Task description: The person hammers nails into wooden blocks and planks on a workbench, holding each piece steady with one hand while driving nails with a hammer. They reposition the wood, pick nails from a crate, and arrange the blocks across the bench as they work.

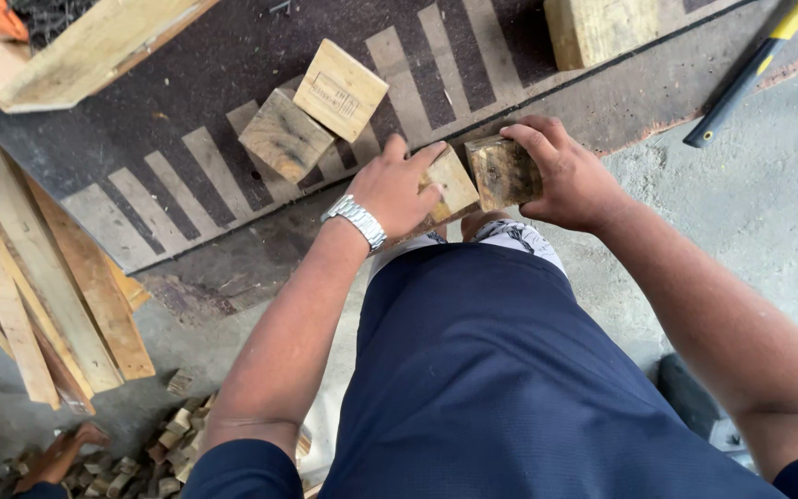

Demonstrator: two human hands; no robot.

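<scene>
Left hand closed over pale square wooden block; right hand clamps dark weathered wooden block at its 3 o'clock, touching. Risk: pinched fingers, splinters.

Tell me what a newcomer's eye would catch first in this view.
Two hands at centre: the left hand, with a silver watch, presses a pale wood block; the right hand grips a darker block beside it. Two more blocks lie on the striped mat beyond.

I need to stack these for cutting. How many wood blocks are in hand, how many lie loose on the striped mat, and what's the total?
Blocks in hand: 2, left hand on one, right hand on another
Blocks loose on mat: 3
Total: 5
</scene>
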